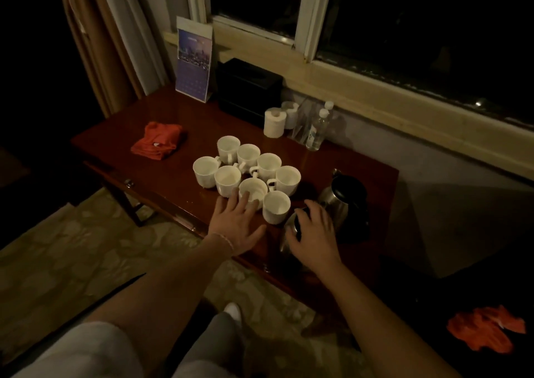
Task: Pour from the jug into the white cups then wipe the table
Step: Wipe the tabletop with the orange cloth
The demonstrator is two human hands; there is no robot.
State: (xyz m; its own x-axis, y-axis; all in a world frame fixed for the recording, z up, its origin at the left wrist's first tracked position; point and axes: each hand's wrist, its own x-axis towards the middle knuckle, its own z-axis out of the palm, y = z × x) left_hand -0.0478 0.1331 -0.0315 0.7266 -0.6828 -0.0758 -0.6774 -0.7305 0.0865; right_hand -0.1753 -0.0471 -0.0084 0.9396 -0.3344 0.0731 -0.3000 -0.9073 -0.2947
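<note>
Several white cups (228, 177) stand clustered in the middle of the dark wooden table (173, 117). My left hand (237, 224) is spread flat, with straight fingertips touching the rim of the nearest cup (254, 188). My right hand (315, 239) curls over the top of a steel jug (290, 227) near the table's front edge, to the right of the cups. The hand hides most of the jug. A folded orange cloth (157, 142) lies on the table's left part.
A steel kettle (344, 195) on a black base stands just behind the jug. At the back are two tissue rolls (274, 122), water bottles (316, 129), a black box (248, 89) and a calendar (193, 60). Another orange cloth (485, 331) lies at the lower right.
</note>
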